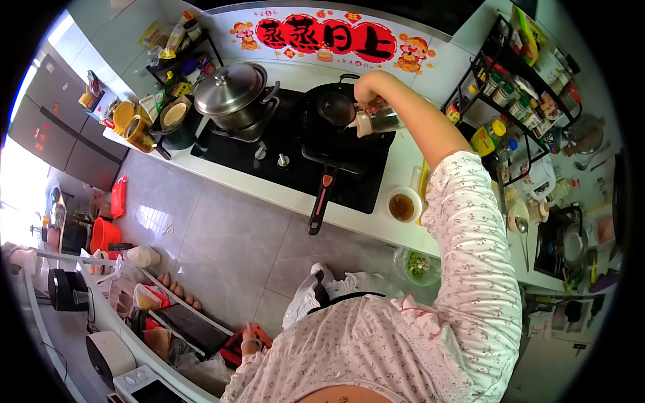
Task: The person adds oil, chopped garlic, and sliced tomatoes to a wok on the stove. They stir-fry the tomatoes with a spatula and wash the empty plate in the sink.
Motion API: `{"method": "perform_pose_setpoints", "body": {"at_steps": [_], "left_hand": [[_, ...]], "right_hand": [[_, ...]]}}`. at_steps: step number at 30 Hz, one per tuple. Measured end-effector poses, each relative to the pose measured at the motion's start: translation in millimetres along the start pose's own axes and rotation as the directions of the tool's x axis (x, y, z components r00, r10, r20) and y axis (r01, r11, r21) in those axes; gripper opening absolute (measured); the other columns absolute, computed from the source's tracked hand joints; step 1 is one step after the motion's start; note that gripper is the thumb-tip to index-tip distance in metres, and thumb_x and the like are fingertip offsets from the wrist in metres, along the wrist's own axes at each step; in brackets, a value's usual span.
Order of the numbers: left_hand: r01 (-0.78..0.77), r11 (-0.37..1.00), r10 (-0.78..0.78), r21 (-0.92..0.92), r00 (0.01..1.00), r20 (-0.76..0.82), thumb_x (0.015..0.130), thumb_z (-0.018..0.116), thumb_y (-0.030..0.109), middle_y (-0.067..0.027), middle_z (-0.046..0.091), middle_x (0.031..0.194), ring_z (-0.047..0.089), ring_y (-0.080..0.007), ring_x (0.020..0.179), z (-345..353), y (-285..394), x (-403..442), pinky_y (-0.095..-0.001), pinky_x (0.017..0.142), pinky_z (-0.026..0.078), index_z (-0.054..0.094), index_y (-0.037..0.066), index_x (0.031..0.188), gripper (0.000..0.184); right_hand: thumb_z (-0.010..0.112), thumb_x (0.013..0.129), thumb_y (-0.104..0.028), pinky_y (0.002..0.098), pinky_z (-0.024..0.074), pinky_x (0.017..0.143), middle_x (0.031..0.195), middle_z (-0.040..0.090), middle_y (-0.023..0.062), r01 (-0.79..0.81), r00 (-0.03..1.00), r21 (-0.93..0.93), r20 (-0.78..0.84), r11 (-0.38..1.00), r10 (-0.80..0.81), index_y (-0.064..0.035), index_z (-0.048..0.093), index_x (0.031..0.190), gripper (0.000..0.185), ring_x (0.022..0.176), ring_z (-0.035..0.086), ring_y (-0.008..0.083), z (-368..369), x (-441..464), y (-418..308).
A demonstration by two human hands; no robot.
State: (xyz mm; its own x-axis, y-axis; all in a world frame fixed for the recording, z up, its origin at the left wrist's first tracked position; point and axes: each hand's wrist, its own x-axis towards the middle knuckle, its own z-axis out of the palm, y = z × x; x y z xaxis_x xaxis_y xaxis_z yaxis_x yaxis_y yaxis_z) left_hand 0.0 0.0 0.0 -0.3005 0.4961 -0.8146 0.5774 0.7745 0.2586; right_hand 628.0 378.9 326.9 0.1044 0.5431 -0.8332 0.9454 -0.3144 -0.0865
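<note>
My right hand [371,101] is closed around a clear pouring bottle [384,121] with a cream-coloured spout. The bottle lies tipped nearly level, its spout pointing left over the black wok [310,121]. Whether anything flows from it is too small to tell. The wok sits on the right burner of the black gas stove [225,156], and its black handle with a pink-red stripe [322,201] points toward me. Low at my side, my left hand [251,334] hangs with its fingers stretched out and nothing visible in them, a band on the wrist.
A lidded steel pot [230,91] stands on the left burner. A white bowl of brown liquid [403,204] rests on the counter's right. Black racks [500,94] hold bottles and jars. Beside my body is a bowl of chopped greens [416,266]. A shelf unit [181,322] runs along the lower left.
</note>
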Motion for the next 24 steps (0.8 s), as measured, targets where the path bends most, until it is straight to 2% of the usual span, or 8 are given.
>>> {"method": "perform_pose_setpoints", "body": {"at_steps": [1, 3, 6, 11, 15, 18, 20, 24], "left_hand": [[0.142, 0.948, -0.158, -0.285, 0.987, -0.034, 0.073, 0.029, 0.055, -0.0067, 0.048, 0.053, 0.045, -0.0168, 0.050, 7.3, -13.4, 12.1, -0.0297, 0.049, 0.035, 0.051, 0.008, 0.067, 0.052], [0.261, 0.790, -0.316, -0.555, 0.949, -0.004, 0.073, 0.039, 0.050, -0.0037, 0.038, 0.042, 0.034, -0.0169, 0.033, 24.2, -28.2, 22.8, -0.0315, 0.033, 0.028, 0.042, 0.007, 0.050, 0.049], [0.280, 0.857, -0.283, -0.432, 0.957, 0.060, 0.074, 0.037, 0.051, -0.0051, 0.041, 0.047, 0.038, -0.0176, 0.038, 15.5, -27.4, -3.7, -0.0317, 0.038, 0.031, 0.045, 0.006, 0.055, 0.049], [0.279, 0.901, -0.257, -0.333, 0.960, 0.110, 0.075, 0.033, 0.052, -0.0074, 0.047, 0.056, 0.044, -0.0187, 0.046, 5.8, -20.5, -19.3, -0.0321, 0.047, 0.035, 0.050, 0.006, 0.063, 0.050], [0.272, 0.917, -0.245, -0.290, 0.961, 0.128, 0.075, 0.030, 0.052, -0.0092, 0.052, 0.063, 0.048, -0.0195, 0.053, 0.9, -13.2, -20.4, -0.0324, 0.054, 0.038, 0.054, 0.005, 0.069, 0.053], [0.256, 0.933, -0.228, -0.252, 0.964, 0.135, 0.076, 0.028, 0.053, -0.0106, 0.055, 0.068, 0.052, -0.0202, 0.058, -4.7, -4.3, -15.0, -0.0326, 0.059, 0.041, 0.057, 0.005, 0.074, 0.056], [0.240, 0.941, -0.212, -0.240, 0.968, 0.136, 0.076, 0.027, 0.053, -0.0115, 0.058, 0.072, 0.054, -0.0206, 0.062, -7.6, 4.0, -8.8, -0.0328, 0.063, 0.042, 0.060, 0.005, 0.077, 0.059], [0.199, 0.948, -0.177, -0.248, 0.978, 0.107, 0.076, 0.028, 0.053, -0.0109, 0.056, 0.069, 0.053, -0.0201, 0.059, -4.9, 25.0, -5.7, -0.0325, 0.060, 0.041, 0.058, 0.005, 0.076, 0.057]], "right_hand": [[0.045, 0.070, -0.005, 0.0323, 0.0421, 0.052, 0.064, 0.053, 0.0076, 0.031, 0.999, -0.033, -0.029, 0.999, -0.032, -0.0020, 0.053, 0.072, 0.008, 0.053, 0.049, 0.0166, -1.2, -0.7, -2.6], [0.045, 0.069, -0.004, 0.0321, 0.0420, 0.052, 0.064, 0.053, 0.0072, 0.051, 0.997, -0.084, -0.054, 0.995, -0.056, -0.0018, 0.052, 0.069, 0.007, 0.053, 0.049, 0.0163, -7.0, 8.1, -4.5], [0.044, 0.069, -0.003, 0.0303, 0.0415, 0.052, 0.062, 0.053, 0.0068, 0.033, 0.996, -0.083, -0.078, 0.996, -0.040, -0.0017, 0.052, 0.067, 0.009, 0.053, 0.050, 0.0160, -21.1, 43.8, -1.0], [0.042, 0.068, -0.006, 0.0288, 0.0409, 0.051, 0.060, 0.054, 0.0079, -0.101, 0.945, 0.148, -0.296, 0.984, 0.142, -0.0021, 0.052, 0.060, 0.013, 0.051, 0.051, 0.0159, -29.6, 74.7, 20.6], [0.042, 0.068, -0.005, 0.0289, 0.0411, 0.051, 0.060, 0.054, 0.0076, -0.123, 0.937, 0.139, -0.310, 0.983, 0.161, -0.0029, 0.052, 0.060, 0.013, 0.051, 0.051, 0.0159, -26.5, 59.6, 40.3], [0.042, 0.068, -0.005, 0.0293, 0.0409, 0.051, 0.060, 0.054, 0.0075, -0.171, 0.955, 0.111, -0.225, 0.979, 0.192, -0.0027, 0.051, 0.062, 0.012, 0.051, 0.051, 0.0159, -21.6, 56.2, 56.5], [0.042, 0.068, -0.005, 0.0293, 0.0403, 0.051, 0.060, 0.052, 0.0079, -0.174, 0.979, 0.119, -0.090, 0.978, 0.185, -0.0018, 0.050, 0.062, 0.011, 0.051, 0.050, 0.0161, -15.3, 60.3, 65.8], [0.041, 0.069, -0.003, 0.0289, 0.0389, 0.053, 0.062, 0.050, 0.0079, -0.158, 0.987, 0.091, 0.018, 0.983, 0.157, -0.0016, 0.048, 0.063, 0.010, 0.053, 0.046, 0.0163, -2.6, 45.5, 61.3]]}}
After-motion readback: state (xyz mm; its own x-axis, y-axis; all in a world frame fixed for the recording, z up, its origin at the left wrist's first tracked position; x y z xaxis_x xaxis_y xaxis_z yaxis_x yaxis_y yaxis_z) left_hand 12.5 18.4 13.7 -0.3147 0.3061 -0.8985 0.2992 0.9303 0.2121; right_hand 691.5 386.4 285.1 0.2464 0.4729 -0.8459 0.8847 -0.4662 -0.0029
